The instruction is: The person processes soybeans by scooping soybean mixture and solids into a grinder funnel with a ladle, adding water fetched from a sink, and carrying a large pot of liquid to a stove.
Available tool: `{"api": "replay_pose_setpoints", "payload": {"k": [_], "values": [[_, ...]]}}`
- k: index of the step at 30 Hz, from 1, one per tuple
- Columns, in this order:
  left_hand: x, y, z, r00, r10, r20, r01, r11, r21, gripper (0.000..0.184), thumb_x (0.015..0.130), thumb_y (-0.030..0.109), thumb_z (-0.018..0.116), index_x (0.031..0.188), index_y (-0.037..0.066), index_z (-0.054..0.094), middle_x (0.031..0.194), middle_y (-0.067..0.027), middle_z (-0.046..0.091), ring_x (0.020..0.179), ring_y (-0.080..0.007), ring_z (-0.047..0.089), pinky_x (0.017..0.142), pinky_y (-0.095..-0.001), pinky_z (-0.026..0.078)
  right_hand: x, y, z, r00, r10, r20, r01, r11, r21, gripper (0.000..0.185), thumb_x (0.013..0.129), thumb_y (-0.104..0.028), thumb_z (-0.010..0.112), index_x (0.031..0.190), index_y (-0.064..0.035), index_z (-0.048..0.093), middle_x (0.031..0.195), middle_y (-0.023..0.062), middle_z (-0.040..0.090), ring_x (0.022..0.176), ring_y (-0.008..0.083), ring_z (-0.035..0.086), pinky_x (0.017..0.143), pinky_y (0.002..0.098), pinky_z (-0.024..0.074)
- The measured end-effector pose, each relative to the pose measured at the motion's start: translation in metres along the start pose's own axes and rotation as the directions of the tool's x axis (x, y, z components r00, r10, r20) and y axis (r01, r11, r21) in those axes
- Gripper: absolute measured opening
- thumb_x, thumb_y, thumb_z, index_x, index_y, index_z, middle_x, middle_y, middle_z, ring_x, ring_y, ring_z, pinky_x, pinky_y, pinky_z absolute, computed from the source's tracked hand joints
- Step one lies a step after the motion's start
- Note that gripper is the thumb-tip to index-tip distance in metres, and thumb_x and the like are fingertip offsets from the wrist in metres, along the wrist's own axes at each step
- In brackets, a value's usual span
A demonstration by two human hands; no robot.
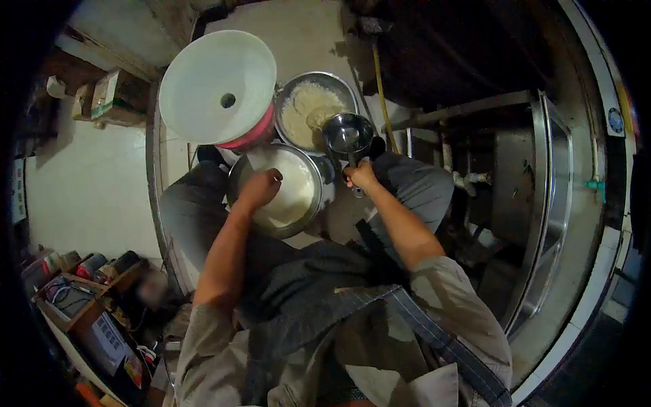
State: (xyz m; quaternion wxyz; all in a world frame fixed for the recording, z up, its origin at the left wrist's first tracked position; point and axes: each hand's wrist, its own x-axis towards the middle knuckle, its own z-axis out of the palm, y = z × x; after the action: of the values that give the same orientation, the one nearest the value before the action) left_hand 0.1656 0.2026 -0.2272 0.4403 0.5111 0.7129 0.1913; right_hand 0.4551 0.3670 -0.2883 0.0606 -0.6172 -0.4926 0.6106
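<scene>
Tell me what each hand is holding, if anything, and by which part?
The right hand holds the metal ladle by its handle. Whether the left hand holds anything can't be told.

Wide round plastic bowl (196, 74)'s a milky, slightly greenish white with one dark round spot, and the plastic bucket (254, 134) by it is straight-up hot pink. Creamy white liquid (295, 186), versus more beige for the lumpy mush (305, 102). Long-handled metal scoop (342, 133): dark shiny silver. Charcoal cloth apron (298, 268) has pale stitching lines along its strap.
</scene>
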Motion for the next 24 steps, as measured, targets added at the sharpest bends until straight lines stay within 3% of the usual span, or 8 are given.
{"api": "replay_pose_setpoints", "payload": {"k": [2, 9, 15, 17, 24], "values": [[0.003, -0.001, 0.0, 0.999, 0.046, 0.017, -0.047, 0.997, 0.063, 0.022, 0.082, 0.014, 0.06, 0.102, 0.005, 0.063, 0.092, -0.0199, 0.066, 0.084, -0.0338, 0.065, 0.075, -0.0407, 0.05, 0.0, 0.004, -0.002, 0.999, 0.046, -0.023, -0.045, 0.999, 0.027, 0.013, 0.076, -0.003, 0.064, 0.077, 0.0067, 0.055, 0.062, 0.0106, 0.057, 0.044, 0.0183, 0.054, 0.04, 0.0323, 0.0445], [0.001, 0.004, -0.001, 0.995, 0.088, -0.04, -0.085, 0.995, 0.055, 0.021, 0.083, 0.015, 0.059, 0.1, 0.004, 0.063, 0.09, -0.0204, 0.065, 0.084, -0.0358, 0.064, 0.076, -0.0418, 0.05, -0.005, 0.008, -0.006, 0.99, 0.125, -0.061, -0.124, 0.992, 0.017, 0.011, 0.078, 0.0, 0.062, 0.08, 0.0081, 0.055, 0.064, 0.0114, 0.058, 0.043, 0.019, 0.055, 0.04, 0.0325, 0.0453], [0.003, 0.001, -0.003, 0.995, 0.098, -0.026, -0.098, 0.995, 0.014, 0.023, 0.079, 0.013, 0.057, 0.098, 0.004, 0.065, 0.094, -0.0221, 0.065, 0.091, -0.038, 0.062, 0.081, -0.0443, 0.048, -0.001, 0.007, -0.013, 0.989, 0.116, -0.091, -0.132, 0.971, -0.201, 0.014, 0.078, -0.003, 0.067, 0.08, 0.0066, 0.056, 0.063, 0.0121, 0.06, 0.046, 0.0202, 0.059, 0.042, 0.0324, 0.0473], [0.004, -0.002, -0.002, 0.997, 0.081, 0.003, -0.081, 0.996, 0.024, 0.026, 0.081, 0.014, 0.06, 0.103, 0.003, 0.062, 0.091, -0.0179, 0.066, 0.083, -0.0304, 0.065, 0.074, -0.039, 0.05, -0.006, 0.001, -0.012, 0.982, 0.129, -0.139, -0.153, 0.972, -0.179, 0.016, 0.078, -0.005, 0.067, 0.077, 0.0071, 0.058, 0.061, 0.013, 0.06, 0.046, 0.0208, 0.06, 0.043, 0.0328, 0.0481], [0.005, -0.008, 0.001, 0.997, 0.079, 0.003, -0.079, 0.997, -0.009, 0.026, 0.08, 0.015, 0.061, 0.103, 0.003, 0.063, 0.088, -0.0166, 0.067, 0.081, -0.0289, 0.065, 0.073, -0.0384, 0.05, -0.01, -0.012, -0.017, 0.97, 0.134, -0.201, -0.201, 0.91, -0.363, 0.023, 0.079, -0.012, 0.067, 0.079, 0.0107, 0.062, 0.067, 0.0166, 0.065, 0.052, 0.0224, 0.065, 0.052, 0.035, 0.0514]]}}
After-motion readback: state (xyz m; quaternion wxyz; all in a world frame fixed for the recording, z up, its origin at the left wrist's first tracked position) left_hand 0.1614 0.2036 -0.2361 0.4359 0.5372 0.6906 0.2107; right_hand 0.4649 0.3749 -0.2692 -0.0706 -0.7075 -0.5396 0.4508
